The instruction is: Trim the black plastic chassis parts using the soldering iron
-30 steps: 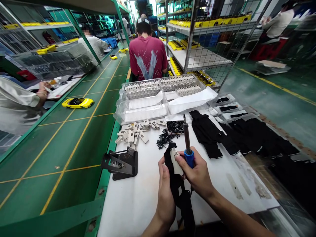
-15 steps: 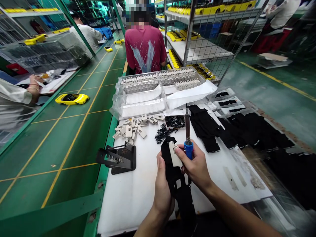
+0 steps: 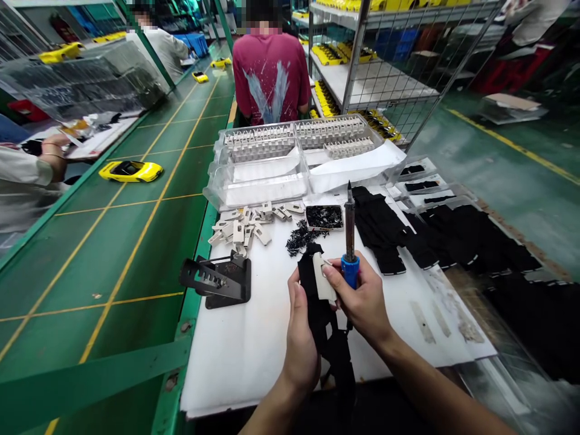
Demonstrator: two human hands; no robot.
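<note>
Over the white tabletop (image 3: pixel 254 338), left hand (image 3: pixel 301 338) clasped a black part (image 3: pixel 312 290); right hand (image 3: pixel 362 302) gripped a soldering iron (image 3: pixel 350 241), pinching a white clip (image 3: pixel 322 284), apparently seating it.

A long black plastic part (image 3: pixel 324 314) stands nearly upright in the lower middle of the frame, its lower end running down toward the bottom edge. A small off-white plastic piece (image 3: pixel 322 284), flat and oblong, lies against the black part's upper front, tilted slightly to the left. Just right of it a soldering iron (image 3: pixel 350 241) with a blue grip and a dark, slender metal shaft points straight up, its tip reaching the middle of the frame above the white work table (image 3: pixel 254 338).
</note>
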